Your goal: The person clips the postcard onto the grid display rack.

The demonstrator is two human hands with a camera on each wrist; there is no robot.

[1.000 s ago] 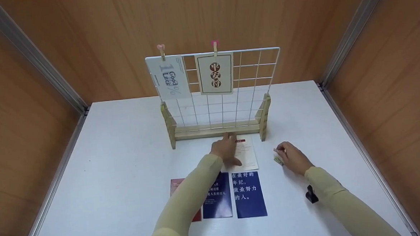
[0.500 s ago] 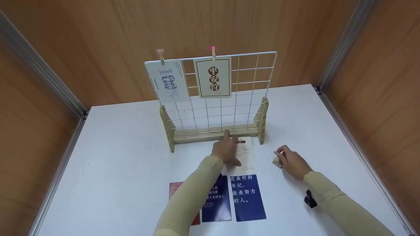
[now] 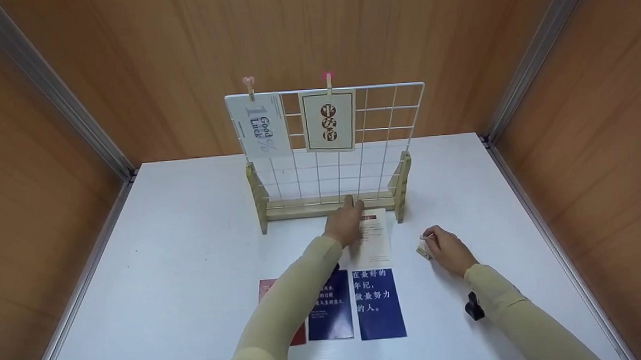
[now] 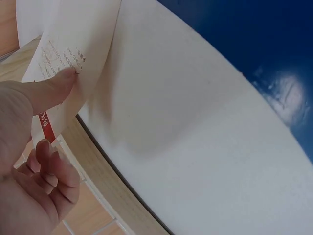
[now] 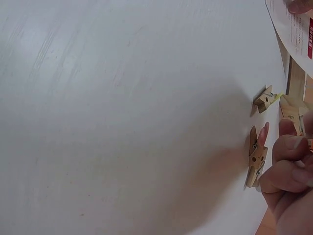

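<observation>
My left hand [image 3: 346, 226] pinches a cream printed card [image 3: 377, 237] in front of the rack. In the left wrist view its thumb [image 4: 61, 83] lies across the text of the card [image 4: 93, 44], which bends up off the table; some fingers are behind it. To the right, my right hand [image 3: 449, 251] holds a wooden clothespin [image 5: 293, 108] between thumb and fingers, partly hidden by them. Beside it in the right wrist view, two more clothespins lie on the table, one with a yellow top [image 5: 264, 99] and one with a pink top [image 5: 257, 159].
A white wire grid rack [image 3: 326, 185] on a wooden base stands behind the hands. Two cards hang from its top bar by clothespins: a "Good Luck" card [image 3: 258, 142] and a framed-print card [image 3: 329, 138]. Blue cards [image 3: 380, 319] and a red card [image 3: 298, 335] lie in front.
My left thumb has drawn in from its spread position, and the card is now gripped and bent upward. The right hand stays nearly in place with its clothespin.
</observation>
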